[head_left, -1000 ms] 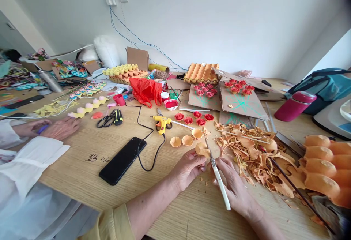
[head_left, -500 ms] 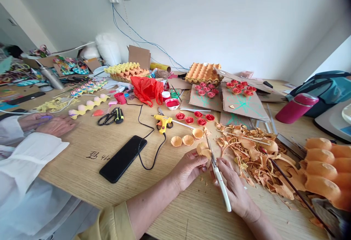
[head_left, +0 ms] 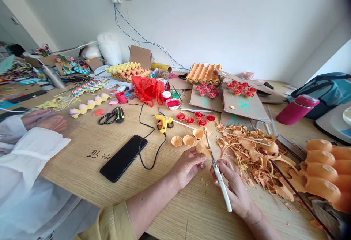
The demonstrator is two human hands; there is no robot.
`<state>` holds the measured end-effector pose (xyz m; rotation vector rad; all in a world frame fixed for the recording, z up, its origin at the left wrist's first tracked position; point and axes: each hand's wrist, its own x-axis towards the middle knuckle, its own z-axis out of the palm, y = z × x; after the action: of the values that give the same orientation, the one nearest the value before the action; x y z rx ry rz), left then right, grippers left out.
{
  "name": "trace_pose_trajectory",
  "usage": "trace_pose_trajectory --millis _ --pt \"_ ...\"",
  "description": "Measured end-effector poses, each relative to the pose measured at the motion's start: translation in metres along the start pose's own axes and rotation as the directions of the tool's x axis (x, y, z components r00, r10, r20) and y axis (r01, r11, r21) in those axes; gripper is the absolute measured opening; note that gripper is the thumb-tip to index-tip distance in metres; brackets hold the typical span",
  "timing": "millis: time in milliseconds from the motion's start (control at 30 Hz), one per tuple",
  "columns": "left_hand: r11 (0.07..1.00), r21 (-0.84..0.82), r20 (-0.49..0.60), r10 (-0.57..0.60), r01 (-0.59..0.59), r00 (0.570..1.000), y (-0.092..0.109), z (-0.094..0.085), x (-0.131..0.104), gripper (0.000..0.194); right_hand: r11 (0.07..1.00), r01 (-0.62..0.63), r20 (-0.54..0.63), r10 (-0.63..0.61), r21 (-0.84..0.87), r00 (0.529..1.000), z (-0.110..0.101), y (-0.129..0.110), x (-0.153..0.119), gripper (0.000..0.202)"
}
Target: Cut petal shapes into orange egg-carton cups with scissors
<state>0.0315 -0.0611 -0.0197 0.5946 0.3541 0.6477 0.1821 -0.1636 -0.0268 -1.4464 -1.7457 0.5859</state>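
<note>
Between the thumb and fingers of my left hand [head_left: 189,168] is an orange egg-carton cup [head_left: 202,147]. My right hand [head_left: 233,185] grips white-handled scissors [head_left: 221,183], whose blades point away from me and lie against the cup's right side. Just beyond, a few cut orange cups [head_left: 188,140] stand in a row. Behind them lie several red paper roses [head_left: 189,120]. A heap of orange carton scraps [head_left: 255,159] spreads to the right of my right hand.
A yellow glue gun [head_left: 164,122] and a black phone [head_left: 123,158] lie left of my hands. Uncut orange egg carton [head_left: 320,170] sits at right, near a pink bottle [head_left: 297,109]. At left, a co-worker's hands [head_left: 52,121] rest over the table. Rose-covered cardboard [head_left: 244,104] lies farther back.
The co-worker's hands have shifted left, away from the painted carton strip. My hands, the cup and the scissors stay almost in place; the view moves slightly.
</note>
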Motion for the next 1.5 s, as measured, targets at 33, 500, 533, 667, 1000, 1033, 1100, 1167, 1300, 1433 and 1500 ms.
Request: trace_pose_trajectory --millis 33,500,533,667,1000,1033,1100,1167,1300,1433,1500 --pt "1.000 0.002 -0.001 0.010 -0.010 1.000 0.000 0.000 0.000 0.032 1.000 0.002 -0.001 -0.002 0.002 1.000 0.000 0.000 0.000 0.027" --pt "0.995 0.030 -0.007 0.094 -0.094 0.996 0.005 -0.005 0.003 0.030 0.999 -0.024 0.017 0.024 0.030 1.000 0.000 0.002 -0.003 0.039" --pt "0.995 0.031 -0.008 0.096 -0.096 0.995 0.005 -0.005 0.002 0.030 0.999 -0.023 0.018 0.023 0.032 1.000 0.000 0.002 -0.003 0.040" --pt "0.994 0.029 -0.017 0.102 -0.102 0.995 0.007 -0.001 0.002 0.032 0.999 -0.013 0.022 0.012 0.030 1.000 0.000 0.002 -0.003 0.040" --pt "0.991 0.047 -0.027 0.124 -0.123 0.992 0.013 0.000 0.002 0.033 1.000 -0.011 0.012 0.011 -0.011 1.000 0.001 0.004 -0.005 0.033" --pt "0.991 0.049 -0.025 0.126 -0.124 0.992 0.013 0.000 0.002 0.033 1.000 -0.013 0.009 0.013 -0.021 1.000 0.001 0.004 -0.005 0.032" --pt "0.990 0.052 -0.019 0.130 -0.129 0.991 0.015 0.000 0.002 0.033 0.999 -0.018 -0.001 0.018 -0.043 1.000 0.002 0.006 -0.005 0.031" --pt "0.990 0.055 -0.012 0.133 -0.132 0.991 0.017 0.000 0.002 0.033 0.998 -0.024 -0.020 0.023 -0.064 1.000 0.004 0.007 -0.004 0.029" --pt "0.991 0.066 0.008 0.116 -0.116 0.993 0.018 -0.001 0.002 0.034 0.995 -0.056 -0.067 0.051 -0.077 0.996 0.005 0.010 -0.001 0.030" --pt "0.992 0.078 0.023 0.095 -0.097 0.995 0.015 -0.002 0.003 0.033 0.996 -0.081 -0.112 0.075 -0.046 0.991 0.003 0.010 0.001 0.032" --pt "0.993 0.086 0.033 0.077 -0.080 0.996 0.012 -0.004 0.003 0.031 0.996 -0.093 -0.130 0.091 -0.009 0.987 0.002 0.009 0.001 0.029"
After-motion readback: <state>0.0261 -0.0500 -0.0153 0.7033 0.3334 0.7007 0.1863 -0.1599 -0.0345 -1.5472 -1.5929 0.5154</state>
